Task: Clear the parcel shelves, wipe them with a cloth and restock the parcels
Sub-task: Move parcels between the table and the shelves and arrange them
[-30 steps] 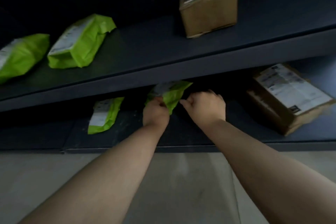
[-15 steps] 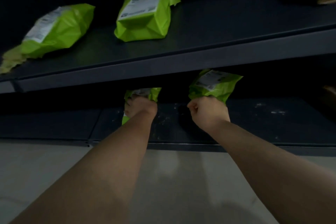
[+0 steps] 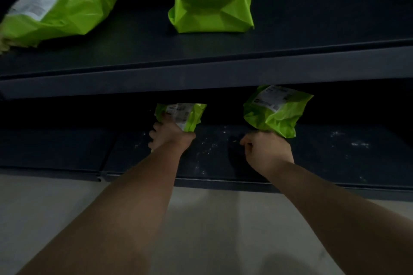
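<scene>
The left parcel (image 3: 181,116) and right parcel (image 3: 277,114) are now lifted just above the dusty lower shelf (image 3: 335,158), where one lay a second ago; left hand (image 3: 171,139) and right hand (image 3: 268,154) each have fingers clamped on one. Clearing likely continues: green bags (image 3: 214,2) wait on the upper shelf (image 3: 201,73)

The left forearm (image 3: 134,203) and right forearm (image 3: 335,205), entering from the lower corners of the frame, are bare and smooth to the wrists. The left hand (image 3: 171,138) and right hand (image 3: 268,154) are bare too, knuckles showing.
</scene>
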